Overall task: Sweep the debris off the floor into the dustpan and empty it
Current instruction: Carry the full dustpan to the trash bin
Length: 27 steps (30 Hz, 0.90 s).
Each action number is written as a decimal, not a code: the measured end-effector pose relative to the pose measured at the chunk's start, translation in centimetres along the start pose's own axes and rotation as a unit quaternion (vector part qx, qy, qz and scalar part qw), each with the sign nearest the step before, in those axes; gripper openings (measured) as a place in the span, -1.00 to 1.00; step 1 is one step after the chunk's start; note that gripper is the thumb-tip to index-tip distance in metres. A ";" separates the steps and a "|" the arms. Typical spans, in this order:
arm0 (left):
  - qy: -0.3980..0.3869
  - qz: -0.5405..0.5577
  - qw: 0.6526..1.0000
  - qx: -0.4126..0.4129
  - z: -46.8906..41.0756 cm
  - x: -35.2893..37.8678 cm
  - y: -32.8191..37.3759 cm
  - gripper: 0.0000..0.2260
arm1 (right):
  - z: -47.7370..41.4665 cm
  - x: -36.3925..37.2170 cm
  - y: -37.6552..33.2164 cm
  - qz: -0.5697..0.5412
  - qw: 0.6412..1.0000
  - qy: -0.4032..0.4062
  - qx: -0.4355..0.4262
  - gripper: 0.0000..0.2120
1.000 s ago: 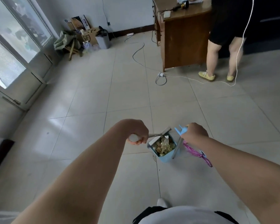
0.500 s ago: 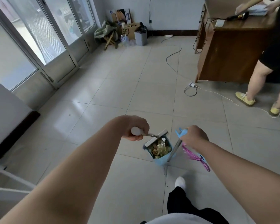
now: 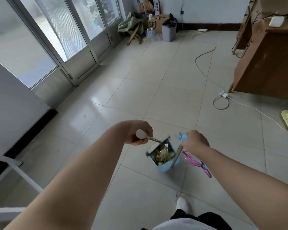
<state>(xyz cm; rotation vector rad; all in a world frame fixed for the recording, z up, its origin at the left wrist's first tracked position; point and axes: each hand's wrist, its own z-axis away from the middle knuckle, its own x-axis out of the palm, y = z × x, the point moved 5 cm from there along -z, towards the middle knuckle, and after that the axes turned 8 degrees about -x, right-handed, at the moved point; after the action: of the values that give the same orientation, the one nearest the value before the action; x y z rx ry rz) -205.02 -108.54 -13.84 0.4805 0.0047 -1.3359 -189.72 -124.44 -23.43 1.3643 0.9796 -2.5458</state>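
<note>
We are holding the debris-filled dustpan (image 3: 166,163) over the floor's (image 3: 156,97) middle, right grip (image 3: 195,142) wrapping its handle, left grip (image 3: 139,133) clutching the broom (image 3: 158,143); emptying is coming next, probably into the far-corner bin (image 3: 169,32).

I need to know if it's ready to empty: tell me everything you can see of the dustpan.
The dustpan is a light blue, plastic-looking bin, mouth up, filled with yellowish debris. A grey metal rod rises from it to a blue grip, which the right hand holds; pink cord hangs from it. The white broom head lies across its rim.
</note>
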 end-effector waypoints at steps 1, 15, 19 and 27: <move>0.001 0.005 1.000 -0.002 -0.5 -0.6 1.1 -0.89 | -1.3 -0.5 -0.5 0.005 1.000 -0.003 -0.005 -0.92; -0.043 0.022 0.999 0.018 -9.2 -12.8 13.1 -0.95 | -18.6 -3.2 -9.4 0.018 1.000 -0.001 0.005 -0.86; -0.059 0.008 0.998 0.025 -12.1 -17.8 17.2 -0.94 | -23.6 -3.6 -13.3 0.015 1.000 -0.003 0.020 -0.85; -0.063 -0.022 0.996 0.058 -16.4 -26.8 26.2 -0.91 | -33.2 -6.4 -20.4 -0.039 0.996 0.028 0.073 -0.85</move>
<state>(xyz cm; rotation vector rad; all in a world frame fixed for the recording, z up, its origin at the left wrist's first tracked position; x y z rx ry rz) -182.88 -74.16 -12.61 0.4943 -0.1680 -1.4137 -169.56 -90.53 -21.45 1.4711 0.8876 -2.6979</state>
